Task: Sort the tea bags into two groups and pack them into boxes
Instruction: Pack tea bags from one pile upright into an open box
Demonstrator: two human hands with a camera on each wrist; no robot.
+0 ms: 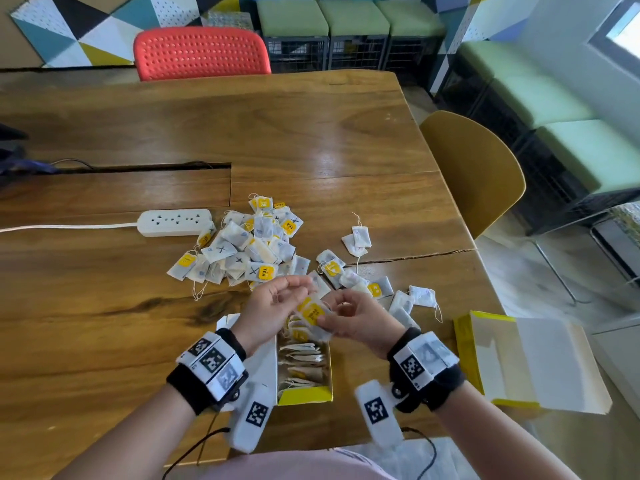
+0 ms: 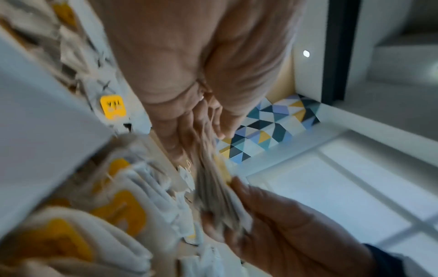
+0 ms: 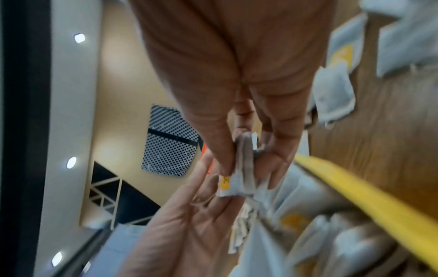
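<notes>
My right hand (image 1: pixel 332 317) pinches a small stack of tea bags (image 1: pixel 313 313) with a yellow tag, just above an open yellow box (image 1: pixel 304 396) that holds a row of tea bags. In the right wrist view the thumb and fingers (image 3: pixel 275 168) clamp the stack (image 3: pixel 239 183). My left hand (image 1: pixel 287 292) hovers beside the stack with relaxed fingers and grips nothing; its fingertips (image 2: pixel 220 131) reach towards the stack (image 2: pixel 218 196). A big pile of tea bags (image 1: pixel 249 244) lies beyond the hands. A smaller scatter (image 1: pixel 360 282) lies to the right.
A second yellow box (image 1: pixel 465 348) stands open at the table's right edge. A white power strip (image 1: pixel 173 222) with its cable lies left of the pile. A red chair (image 1: pixel 201 51) stands at the far side, a yellow chair (image 1: pixel 478 174) at the right.
</notes>
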